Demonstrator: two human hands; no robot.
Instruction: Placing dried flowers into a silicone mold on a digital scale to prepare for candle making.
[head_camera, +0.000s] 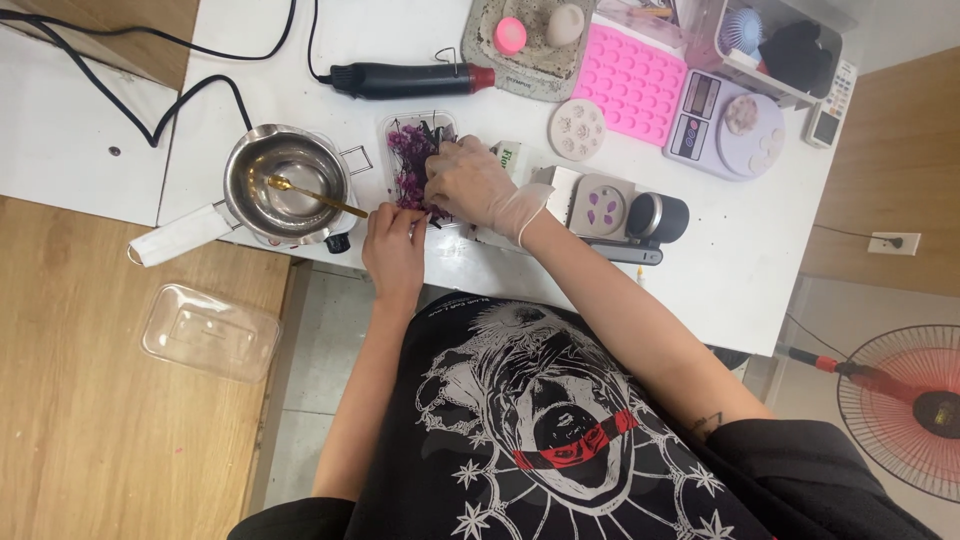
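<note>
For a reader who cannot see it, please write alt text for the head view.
Gloved right hand and bare left hand pick at purple dried flowers in a clear tray on a white table. A steel pot with a gold spoon stands to the left.

Pot (287, 183) left of flower tray (412, 160), scale (722, 125) right.

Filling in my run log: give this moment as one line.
left hand: at container edge | right hand: gloved, in clear container of purple dried flowers | metal pot: beside
</note>
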